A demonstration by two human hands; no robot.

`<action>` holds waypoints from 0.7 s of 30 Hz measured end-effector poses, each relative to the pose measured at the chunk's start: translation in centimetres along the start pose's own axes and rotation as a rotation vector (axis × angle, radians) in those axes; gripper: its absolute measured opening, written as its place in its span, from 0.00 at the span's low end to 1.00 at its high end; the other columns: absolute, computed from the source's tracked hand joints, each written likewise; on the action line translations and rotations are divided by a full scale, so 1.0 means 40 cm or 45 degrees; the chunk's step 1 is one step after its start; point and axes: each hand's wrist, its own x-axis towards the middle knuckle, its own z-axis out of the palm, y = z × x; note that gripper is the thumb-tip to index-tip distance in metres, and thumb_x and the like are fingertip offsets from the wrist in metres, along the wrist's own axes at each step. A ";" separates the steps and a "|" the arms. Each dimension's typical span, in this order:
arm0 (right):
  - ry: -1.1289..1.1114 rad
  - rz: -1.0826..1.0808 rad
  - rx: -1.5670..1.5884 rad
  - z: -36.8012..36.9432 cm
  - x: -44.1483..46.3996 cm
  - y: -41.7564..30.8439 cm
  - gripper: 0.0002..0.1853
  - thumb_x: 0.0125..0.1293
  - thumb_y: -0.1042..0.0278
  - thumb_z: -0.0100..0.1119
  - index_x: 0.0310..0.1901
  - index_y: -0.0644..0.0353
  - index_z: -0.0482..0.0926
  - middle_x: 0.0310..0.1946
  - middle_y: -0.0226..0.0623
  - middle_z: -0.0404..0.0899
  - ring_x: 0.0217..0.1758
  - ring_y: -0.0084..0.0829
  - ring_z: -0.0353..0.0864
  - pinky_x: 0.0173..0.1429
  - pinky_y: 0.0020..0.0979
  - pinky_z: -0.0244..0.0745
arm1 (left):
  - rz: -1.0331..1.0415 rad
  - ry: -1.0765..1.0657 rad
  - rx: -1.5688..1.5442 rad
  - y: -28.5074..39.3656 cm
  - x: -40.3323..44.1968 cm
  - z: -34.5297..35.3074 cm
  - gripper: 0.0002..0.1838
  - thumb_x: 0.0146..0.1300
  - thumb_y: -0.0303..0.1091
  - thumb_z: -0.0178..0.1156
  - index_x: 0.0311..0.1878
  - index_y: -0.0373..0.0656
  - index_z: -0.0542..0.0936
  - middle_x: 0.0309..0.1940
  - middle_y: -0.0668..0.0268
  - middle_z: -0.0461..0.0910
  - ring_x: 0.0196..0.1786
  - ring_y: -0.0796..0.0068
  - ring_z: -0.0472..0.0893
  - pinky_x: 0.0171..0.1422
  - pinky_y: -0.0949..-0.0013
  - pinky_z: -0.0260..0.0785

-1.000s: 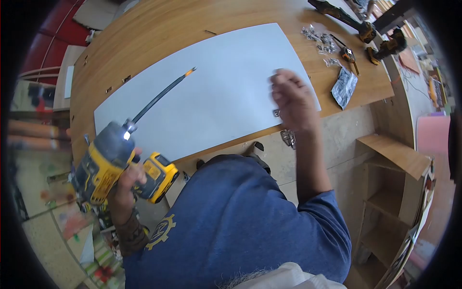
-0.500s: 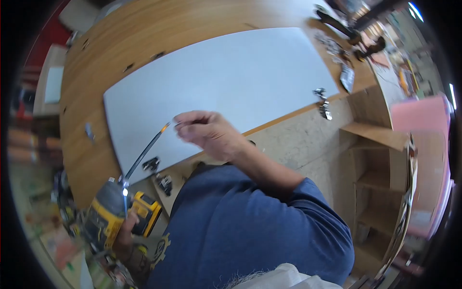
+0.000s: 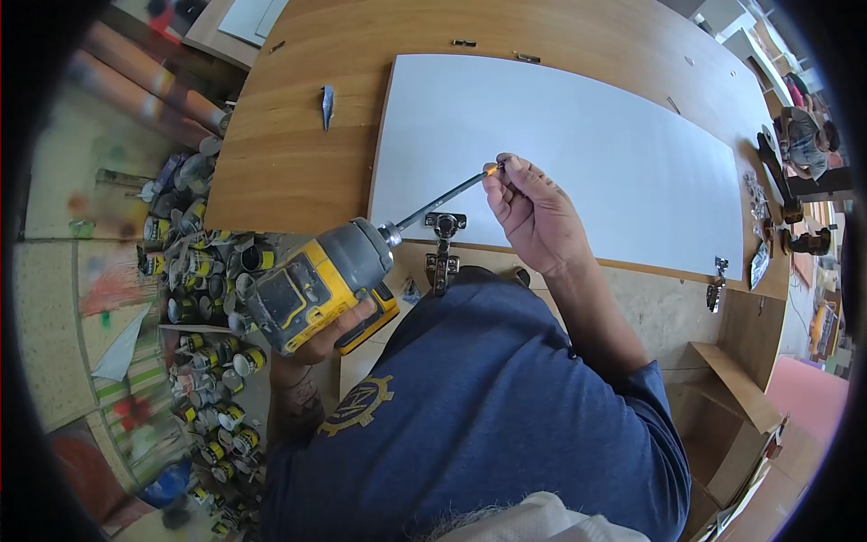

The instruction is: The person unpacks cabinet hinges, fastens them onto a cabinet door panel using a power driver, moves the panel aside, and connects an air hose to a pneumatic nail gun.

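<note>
One drill (image 3: 312, 280), L hand (image 3: 336, 332) wrapped round it, off the white panel's (image 3: 578, 135) near L corner; R hand (image 3: 542, 217) pinching long bit (image 3: 444, 200) at tip, above panel. Prob. loading tip, can't tell w/ what; next move calls for steady bit.

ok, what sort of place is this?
Likely a furniture or carpentry workshop: a cordless driver in use, a white panel with metal hinges along its near edge, and a wooden worktable beneath.
</note>
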 end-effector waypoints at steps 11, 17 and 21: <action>0.193 0.233 0.220 0.006 -0.022 0.099 0.09 0.84 0.68 0.58 0.52 0.65 0.80 0.42 0.39 0.86 0.45 0.28 0.88 0.54 0.26 0.89 | -0.079 -0.087 0.647 -0.080 -0.104 -0.062 0.21 0.64 0.39 0.73 0.59 0.76 0.88 0.57 0.69 0.89 0.57 0.61 0.87 0.70 0.46 0.75; 0.257 0.405 0.276 -0.018 -0.041 0.196 0.11 0.85 0.61 0.57 0.54 0.60 0.81 0.36 0.31 0.82 0.36 0.21 0.82 0.43 0.24 0.82 | -0.297 0.007 0.231 0.002 -0.105 -0.089 0.25 0.59 0.39 0.81 0.60 0.48 0.87 0.53 0.64 0.89 0.56 0.65 0.87 0.67 0.54 0.76; 0.215 0.478 0.263 -0.018 -0.041 0.234 0.09 0.85 0.62 0.56 0.55 0.56 0.81 0.33 0.29 0.80 0.33 0.21 0.78 0.40 0.24 0.77 | -0.455 0.025 0.233 0.025 -0.089 -0.111 0.27 0.58 0.38 0.81 0.59 0.38 0.84 0.49 0.62 0.89 0.51 0.64 0.88 0.62 0.57 0.78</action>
